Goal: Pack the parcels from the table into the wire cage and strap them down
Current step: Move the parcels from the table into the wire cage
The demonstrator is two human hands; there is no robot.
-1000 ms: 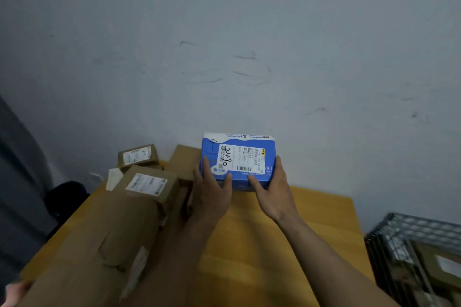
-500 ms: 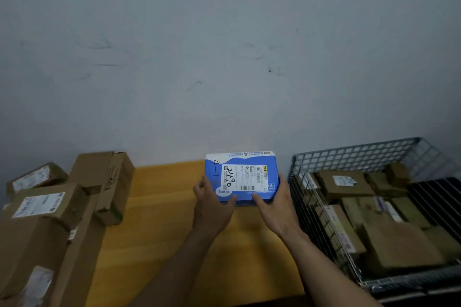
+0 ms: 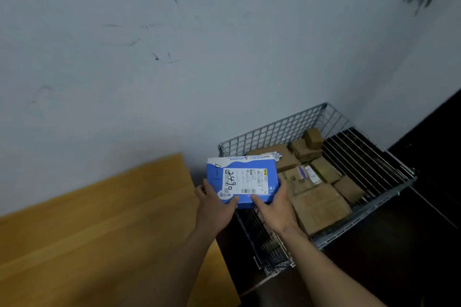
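The blue parcel (image 3: 243, 180), half a second ago above the table (image 3: 104, 227), now hangs over the near left corner of the wire cage (image 3: 282, 129), past the table's right edge. The left hand (image 3: 214, 207) and right hand (image 3: 275, 207) still grasp its near edge, thumbs on top.

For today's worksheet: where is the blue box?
In the head view, the blue box is right of centre, held by the left hand and right hand over the cage, just right of the table.
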